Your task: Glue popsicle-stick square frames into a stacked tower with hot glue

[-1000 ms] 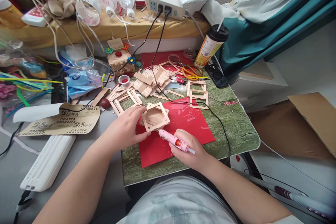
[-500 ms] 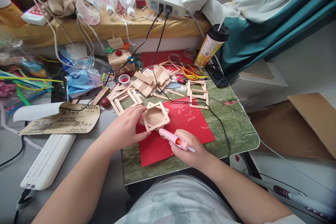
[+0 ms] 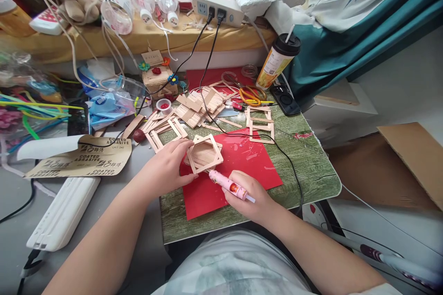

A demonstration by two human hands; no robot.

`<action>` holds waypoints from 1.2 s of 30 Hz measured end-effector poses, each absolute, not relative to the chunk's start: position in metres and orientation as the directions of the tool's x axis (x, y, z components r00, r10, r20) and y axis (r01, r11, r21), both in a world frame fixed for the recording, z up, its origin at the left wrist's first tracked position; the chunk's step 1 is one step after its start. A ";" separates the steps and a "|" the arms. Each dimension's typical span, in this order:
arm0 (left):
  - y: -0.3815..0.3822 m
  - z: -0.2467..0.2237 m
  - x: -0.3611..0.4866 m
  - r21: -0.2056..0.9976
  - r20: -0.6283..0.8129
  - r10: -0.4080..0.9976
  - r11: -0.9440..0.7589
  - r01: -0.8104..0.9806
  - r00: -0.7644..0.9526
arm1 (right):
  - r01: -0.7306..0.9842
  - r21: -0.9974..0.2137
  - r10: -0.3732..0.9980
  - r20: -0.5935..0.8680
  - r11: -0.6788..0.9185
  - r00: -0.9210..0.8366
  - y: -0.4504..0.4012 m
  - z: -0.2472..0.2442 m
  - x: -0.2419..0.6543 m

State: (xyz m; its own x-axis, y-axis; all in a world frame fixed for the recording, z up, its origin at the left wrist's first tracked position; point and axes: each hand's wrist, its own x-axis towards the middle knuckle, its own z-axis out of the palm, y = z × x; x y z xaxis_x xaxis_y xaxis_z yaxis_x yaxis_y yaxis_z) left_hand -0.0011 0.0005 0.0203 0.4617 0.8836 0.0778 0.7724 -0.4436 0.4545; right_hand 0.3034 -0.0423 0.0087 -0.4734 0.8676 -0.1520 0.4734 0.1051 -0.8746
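Observation:
My left hand (image 3: 171, 161) grips the left edge of a small popsicle-stick box (image 3: 216, 162), built of square frames stacked at turned angles, its wooden floor visible inside. In my right hand (image 3: 251, 193) is a pink hot glue gun (image 3: 223, 182) with a clear glue stick poking out of its back end. The gun's nozzle touches or nearly touches the box's near side; which one I cannot tell. Beneath both lies a red sheet (image 3: 256, 161) with dried glue strands on it.
Behind are piled popsicle sticks (image 3: 199, 108), another stick frame (image 3: 261, 124), orange-handled scissors (image 3: 252, 96) and a lidded drink cup (image 3: 278, 61). A black cord (image 3: 287, 154) crosses the board on the right. Sandpaper (image 3: 104, 156) and a white power strip (image 3: 64, 214) lie left.
Almost nothing differs. The glue gun and right hand have shifted very slightly left, while the left hand stays on the box.

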 end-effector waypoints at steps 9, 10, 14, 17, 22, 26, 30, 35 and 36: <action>0.000 0.022 0.000 0.458 0.083 0.883 -0.446 0.769 0.462 | 0.445 -0.893 0.875 -0.166 0.062 -0.454 -0.045 0.016 0.304; 0.000 0.022 0.000 0.456 0.082 0.882 -0.447 0.770 0.463 | 0.447 -0.893 0.876 -0.168 0.059 -0.452 -0.046 0.016 0.304; 0.000 0.022 0.000 0.444 0.076 0.880 -0.451 0.775 0.469 | 0.450 -0.892 0.890 -0.168 0.047 -0.425 -0.047 0.014 0.304; 0.000 0.022 0.001 0.434 0.068 0.880 -0.451 0.780 0.471 | 0.442 -0.896 0.899 -0.165 0.035 -0.405 -0.047 0.014 0.304; 0.000 0.023 0.001 0.443 0.064 0.887 -0.436 0.783 0.458 | 0.436 -0.898 0.899 -0.141 0.060 -0.414 -0.044 0.014 0.320; 0.000 0.023 0.001 0.447 0.055 0.891 -0.425 0.787 0.450 | 0.446 -0.888 0.916 -0.085 0.109 -0.392 -0.030 0.014 0.351; -0.001 0.022 0.000 0.444 0.059 0.890 -0.429 0.787 0.452 | 0.535 -0.844 0.997 -0.056 -0.022 -0.047 -0.004 0.010 0.383; -0.002 0.023 0.000 0.438 0.062 0.888 -0.434 0.787 0.455 | 0.531 -0.837 0.988 -0.069 -0.131 0.135 0.024 -0.006 0.402; -0.002 0.023 0.000 0.434 0.063 0.887 -0.437 0.788 0.458 | 0.530 -0.841 0.992 -0.051 -0.105 0.117 0.028 -0.010 0.403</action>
